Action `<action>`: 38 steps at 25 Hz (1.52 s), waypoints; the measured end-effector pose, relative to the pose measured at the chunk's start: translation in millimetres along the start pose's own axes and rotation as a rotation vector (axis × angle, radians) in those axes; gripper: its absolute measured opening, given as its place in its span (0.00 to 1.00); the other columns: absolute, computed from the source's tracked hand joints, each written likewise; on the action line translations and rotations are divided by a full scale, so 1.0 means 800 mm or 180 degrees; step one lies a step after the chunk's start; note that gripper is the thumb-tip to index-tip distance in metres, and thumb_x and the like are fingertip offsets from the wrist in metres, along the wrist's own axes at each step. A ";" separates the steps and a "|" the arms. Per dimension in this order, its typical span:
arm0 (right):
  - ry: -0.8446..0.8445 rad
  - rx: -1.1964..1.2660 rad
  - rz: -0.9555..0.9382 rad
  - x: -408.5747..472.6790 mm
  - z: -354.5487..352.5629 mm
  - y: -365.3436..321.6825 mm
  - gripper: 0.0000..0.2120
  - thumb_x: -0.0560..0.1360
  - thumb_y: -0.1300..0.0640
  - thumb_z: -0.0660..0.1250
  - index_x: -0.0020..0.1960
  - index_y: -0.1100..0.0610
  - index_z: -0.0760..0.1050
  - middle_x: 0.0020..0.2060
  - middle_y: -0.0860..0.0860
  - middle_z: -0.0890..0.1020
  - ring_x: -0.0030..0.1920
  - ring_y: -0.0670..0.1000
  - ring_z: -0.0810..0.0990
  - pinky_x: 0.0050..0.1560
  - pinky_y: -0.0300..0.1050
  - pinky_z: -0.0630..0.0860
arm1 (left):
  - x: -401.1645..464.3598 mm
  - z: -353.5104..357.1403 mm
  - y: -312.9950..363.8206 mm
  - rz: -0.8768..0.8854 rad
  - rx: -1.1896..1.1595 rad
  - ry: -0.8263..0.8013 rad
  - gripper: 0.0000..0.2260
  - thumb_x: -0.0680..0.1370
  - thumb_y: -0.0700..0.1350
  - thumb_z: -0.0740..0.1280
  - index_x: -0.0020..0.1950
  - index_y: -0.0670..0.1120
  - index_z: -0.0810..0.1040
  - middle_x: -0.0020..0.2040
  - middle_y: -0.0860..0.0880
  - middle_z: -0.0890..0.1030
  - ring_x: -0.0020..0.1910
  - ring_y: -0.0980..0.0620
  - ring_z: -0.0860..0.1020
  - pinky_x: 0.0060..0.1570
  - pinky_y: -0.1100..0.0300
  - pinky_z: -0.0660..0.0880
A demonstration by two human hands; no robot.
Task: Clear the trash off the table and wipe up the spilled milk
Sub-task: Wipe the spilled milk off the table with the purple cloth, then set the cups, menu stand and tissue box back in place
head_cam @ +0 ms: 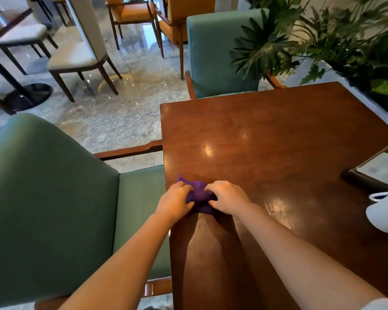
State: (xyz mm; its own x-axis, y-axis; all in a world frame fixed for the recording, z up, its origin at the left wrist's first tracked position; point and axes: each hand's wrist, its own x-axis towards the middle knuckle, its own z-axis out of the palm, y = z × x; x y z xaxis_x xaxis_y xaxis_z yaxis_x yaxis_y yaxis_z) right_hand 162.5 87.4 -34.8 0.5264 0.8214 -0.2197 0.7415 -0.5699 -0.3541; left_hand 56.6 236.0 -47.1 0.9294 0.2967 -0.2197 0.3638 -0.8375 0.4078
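Observation:
A purple cloth lies bunched on the dark wooden table, close to its left edge. My left hand grips the cloth's left side. My right hand grips its right side, so the cloth is pinched between both hands and pressed on the tabletop. A faint wet streak shines on the wood to the right of my right hand. I see no trash and no white milk on the table.
A white cup stands at the table's right edge, with a dark menu holder behind it. Green chairs stand at the left and the far side. Leafy plants line the right. Other chairs stand on the marble floor.

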 end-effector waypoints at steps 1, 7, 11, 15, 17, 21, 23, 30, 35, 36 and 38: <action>-0.0001 -0.0142 -0.0074 -0.004 -0.006 -0.002 0.15 0.73 0.52 0.65 0.60 0.52 0.74 0.54 0.52 0.78 0.57 0.54 0.75 0.53 0.50 0.74 | -0.002 -0.007 0.005 0.0056 0.0086 -0.0032 0.18 0.74 0.48 0.68 0.62 0.46 0.74 0.59 0.46 0.75 0.59 0.46 0.73 0.54 0.52 0.74; 0.0231 -0.0740 0.0015 -0.061 -0.054 -0.012 0.15 0.74 0.49 0.62 0.57 0.54 0.73 0.54 0.54 0.77 0.58 0.57 0.73 0.56 0.53 0.70 | -0.030 -0.051 0.064 0.0483 0.0808 0.0182 0.16 0.76 0.51 0.64 0.60 0.44 0.74 0.57 0.43 0.77 0.57 0.42 0.74 0.49 0.50 0.74; 0.0490 -0.0712 0.0371 -0.118 -0.077 0.017 0.16 0.75 0.49 0.61 0.60 0.54 0.73 0.57 0.54 0.76 0.60 0.56 0.72 0.58 0.53 0.71 | -0.041 -0.035 0.125 0.0672 0.0831 0.0275 0.15 0.78 0.51 0.61 0.58 0.42 0.74 0.55 0.43 0.77 0.56 0.42 0.75 0.49 0.49 0.73; 0.0834 -0.0539 0.0885 -0.194 -0.091 0.092 0.17 0.76 0.50 0.60 0.63 0.54 0.72 0.59 0.53 0.76 0.60 0.55 0.73 0.59 0.52 0.71 | -0.028 0.013 0.182 0.0928 0.0674 0.0507 0.15 0.79 0.50 0.60 0.61 0.43 0.74 0.55 0.43 0.77 0.57 0.42 0.74 0.53 0.49 0.72; 0.1100 -0.0524 0.1158 -0.234 -0.094 0.134 0.17 0.76 0.50 0.60 0.63 0.54 0.73 0.60 0.53 0.76 0.61 0.55 0.73 0.58 0.52 0.72 | -0.019 0.045 0.204 0.1082 0.0453 0.0607 0.17 0.79 0.50 0.60 0.66 0.45 0.72 0.61 0.44 0.76 0.60 0.43 0.73 0.57 0.49 0.71; 0.1513 -0.0772 0.1837 -0.304 -0.101 0.219 0.21 0.74 0.51 0.63 0.66 0.54 0.70 0.67 0.56 0.70 0.66 0.58 0.68 0.62 0.55 0.69 | -0.020 0.129 0.223 0.1037 0.0402 0.0439 0.23 0.79 0.54 0.60 0.73 0.48 0.65 0.73 0.44 0.66 0.73 0.45 0.63 0.69 0.47 0.61; 0.1720 -0.0995 0.2149 -0.326 -0.109 0.257 0.25 0.72 0.51 0.66 0.68 0.52 0.67 0.70 0.58 0.66 0.70 0.59 0.62 0.65 0.58 0.65 | -0.025 0.168 0.219 0.0858 0.0562 0.0210 0.27 0.79 0.59 0.55 0.76 0.53 0.56 0.78 0.47 0.54 0.77 0.49 0.49 0.73 0.47 0.51; 0.1292 -0.0862 0.2659 -0.323 -0.112 0.336 0.31 0.76 0.46 0.62 0.74 0.42 0.51 0.76 0.55 0.48 0.75 0.60 0.43 0.66 0.67 0.60 | -0.055 0.239 0.219 0.0909 0.0971 0.0081 0.35 0.72 0.71 0.49 0.75 0.60 0.45 0.77 0.50 0.46 0.76 0.47 0.44 0.68 0.35 0.40; 0.1761 -0.0808 0.2411 -0.313 -0.106 0.343 0.25 0.77 0.55 0.63 0.71 0.49 0.62 0.72 0.59 0.60 0.68 0.64 0.58 0.62 0.55 0.68 | -0.053 0.241 0.219 0.0873 0.1034 0.0097 0.35 0.72 0.72 0.50 0.75 0.61 0.46 0.77 0.50 0.47 0.76 0.47 0.44 0.68 0.34 0.38; 0.1851 -0.0710 0.2412 -0.312 -0.108 0.345 0.23 0.76 0.57 0.64 0.69 0.49 0.65 0.72 0.59 0.61 0.67 0.64 0.59 0.62 0.55 0.68 | -0.053 0.241 0.220 0.0864 0.1042 0.0090 0.35 0.72 0.72 0.49 0.75 0.62 0.44 0.77 0.50 0.46 0.76 0.48 0.43 0.68 0.34 0.36; 0.1842 -0.0473 0.2428 -0.308 -0.117 0.350 0.22 0.74 0.59 0.66 0.66 0.49 0.68 0.71 0.60 0.62 0.66 0.64 0.60 0.61 0.55 0.67 | -0.054 0.240 0.221 0.0843 0.1038 0.0072 0.35 0.72 0.72 0.48 0.75 0.62 0.42 0.77 0.51 0.45 0.76 0.48 0.41 0.68 0.35 0.34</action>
State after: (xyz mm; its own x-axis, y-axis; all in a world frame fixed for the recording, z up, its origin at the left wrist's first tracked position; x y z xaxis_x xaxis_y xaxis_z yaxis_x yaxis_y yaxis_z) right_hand 279.0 -276.6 5.2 0.9817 0.1135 0.1527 0.1398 -0.9747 -0.1746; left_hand 68.7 -12.7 -136.0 0.9906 0.0584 -0.1241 0.0763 -0.9865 0.1448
